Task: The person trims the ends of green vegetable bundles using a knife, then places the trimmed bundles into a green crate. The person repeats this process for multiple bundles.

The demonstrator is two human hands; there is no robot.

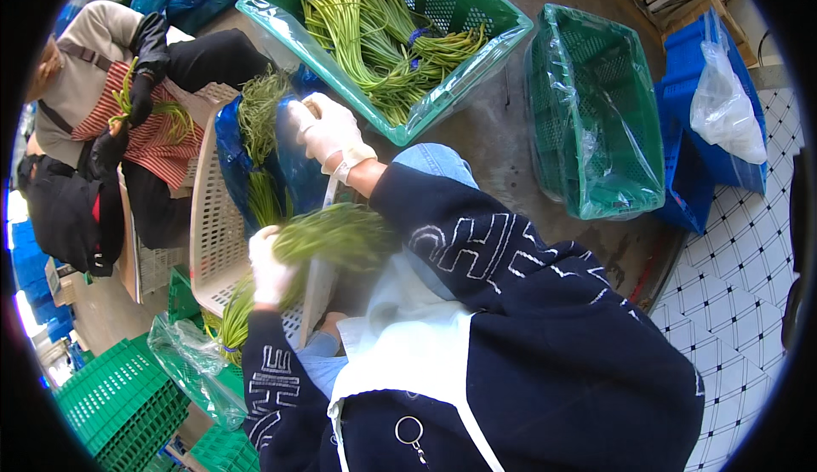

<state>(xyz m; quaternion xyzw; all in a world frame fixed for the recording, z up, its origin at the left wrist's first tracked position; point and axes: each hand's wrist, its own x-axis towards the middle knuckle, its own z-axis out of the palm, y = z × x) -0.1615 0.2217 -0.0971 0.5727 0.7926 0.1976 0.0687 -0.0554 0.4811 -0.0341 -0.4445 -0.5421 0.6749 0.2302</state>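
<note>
My left hand (pixel 271 268), in a pale glove, grips a bunch of long green stems (pixel 338 236), like garlic scapes; its loose end is blurred and points to the right. My right hand (pixel 329 133), also in a pale glove, is above it with bent fingers over blue plastic film (pixel 300 159); whether it pinches the film is hidden. The film lines a cream perforated plastic crate (pixel 210 242), where more thin green stems (pixel 262 114) lie. Another bunch (pixel 236 319), with a blue tie, is beside my left wrist.
A green crate (pixel 415 133) lined with clear film holds tied stem bunches (pixel 383 44). To its right is another film-lined green crate (pixel 593 210), beside blue crates (pixel 686 185). A co-worker in a striped apron (pixel 153 153) holds stems at the left. Stacked green crates (pixel 115 395) stand lower left.
</note>
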